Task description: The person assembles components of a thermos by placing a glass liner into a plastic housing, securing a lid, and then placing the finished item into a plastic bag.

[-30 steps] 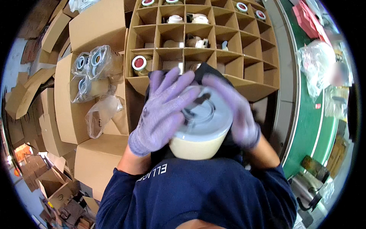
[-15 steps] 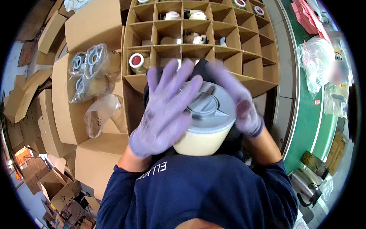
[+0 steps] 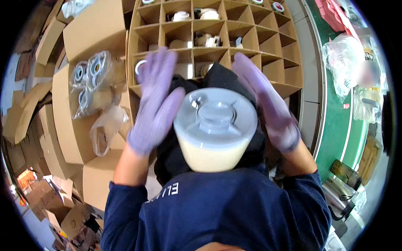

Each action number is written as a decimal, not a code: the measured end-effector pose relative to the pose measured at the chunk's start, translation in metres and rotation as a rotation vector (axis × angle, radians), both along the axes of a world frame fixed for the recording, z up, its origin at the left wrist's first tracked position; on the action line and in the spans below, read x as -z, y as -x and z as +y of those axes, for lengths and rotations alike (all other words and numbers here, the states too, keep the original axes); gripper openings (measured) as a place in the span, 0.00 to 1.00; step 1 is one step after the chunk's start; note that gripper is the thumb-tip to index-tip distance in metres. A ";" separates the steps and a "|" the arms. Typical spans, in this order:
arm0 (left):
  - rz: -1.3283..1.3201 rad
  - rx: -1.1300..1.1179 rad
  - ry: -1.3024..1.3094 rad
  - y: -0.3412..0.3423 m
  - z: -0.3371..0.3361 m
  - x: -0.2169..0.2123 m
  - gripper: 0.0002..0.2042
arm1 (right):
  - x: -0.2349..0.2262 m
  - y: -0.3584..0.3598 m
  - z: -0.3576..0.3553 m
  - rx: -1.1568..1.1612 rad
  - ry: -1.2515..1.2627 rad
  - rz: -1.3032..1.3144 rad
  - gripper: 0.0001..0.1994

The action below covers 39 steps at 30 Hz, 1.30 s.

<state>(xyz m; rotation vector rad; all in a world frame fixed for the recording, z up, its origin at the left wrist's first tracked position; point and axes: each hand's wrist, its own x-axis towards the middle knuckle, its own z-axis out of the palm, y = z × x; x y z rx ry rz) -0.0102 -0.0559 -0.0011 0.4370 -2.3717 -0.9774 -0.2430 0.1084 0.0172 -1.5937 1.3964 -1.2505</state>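
A cream-coloured tub with a round blue-grey lid (image 3: 192, 138) rests in my lap against my dark blue shirt. The lid has a raised knob in its middle. My left hand (image 3: 153, 102), in a lavender knit glove, is held up at the tub's left with fingers stretched out. At its right, my right hand (image 3: 270, 104) in a matching glove is raised, its fingers straight and seen edge-on. A gap shows between each hand and the tub. Both hands are empty and slightly blurred.
Ahead stands a carton with cardboard dividers (image 3: 264, 58), several jars in its cells. To the left, an opened carton (image 3: 69, 138) holds plastic-wrapped jars (image 3: 94, 81). On the right, a green bench (image 3: 331, 129) carries clear bags (image 3: 341, 62) and a steel flask (image 3: 335, 194).
My hands have moved apart, off the tub, to either side. The lid turned and is now in full view; the tub sits slightly further left in the picture.
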 end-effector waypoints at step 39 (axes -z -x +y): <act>-0.144 -0.348 -0.495 -0.073 0.139 -0.023 0.08 | -0.043 -0.015 0.082 -0.270 -0.209 0.620 0.19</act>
